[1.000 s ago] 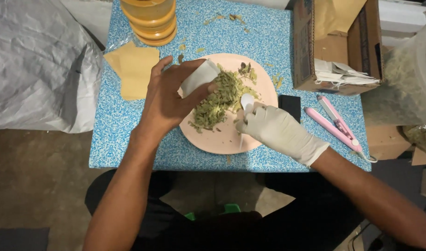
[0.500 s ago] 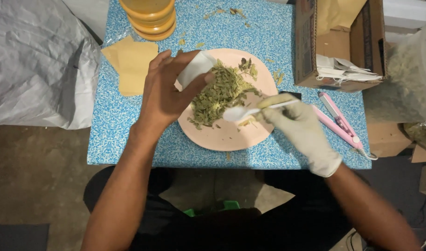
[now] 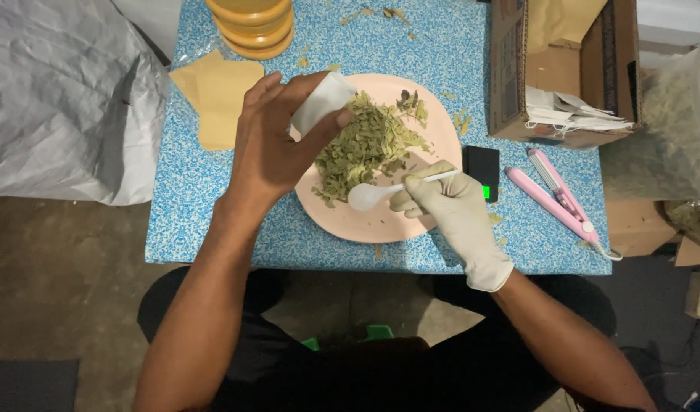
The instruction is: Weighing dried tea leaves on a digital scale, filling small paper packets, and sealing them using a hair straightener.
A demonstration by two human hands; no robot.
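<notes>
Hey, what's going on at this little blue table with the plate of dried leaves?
A person sits at a small blue speckled table with a pink plate heaped with dried green leaves. The bare left hand holds a small white pouch tilted over the pile. The gloved right hand holds a white plastic spoon, its bowl over the plate beside the leaves. Nearby lie tan paper sheets, stacked yellow lids, a black scale, a pink sealer tool and a cardboard box.

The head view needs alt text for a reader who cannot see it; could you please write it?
Seen from above, a bare left hand holds a small white pouch over a pink plate of dried green leaves, while the gloved right hand holds a white plastic spoon. The plate sits on a blue speckled table.
</notes>
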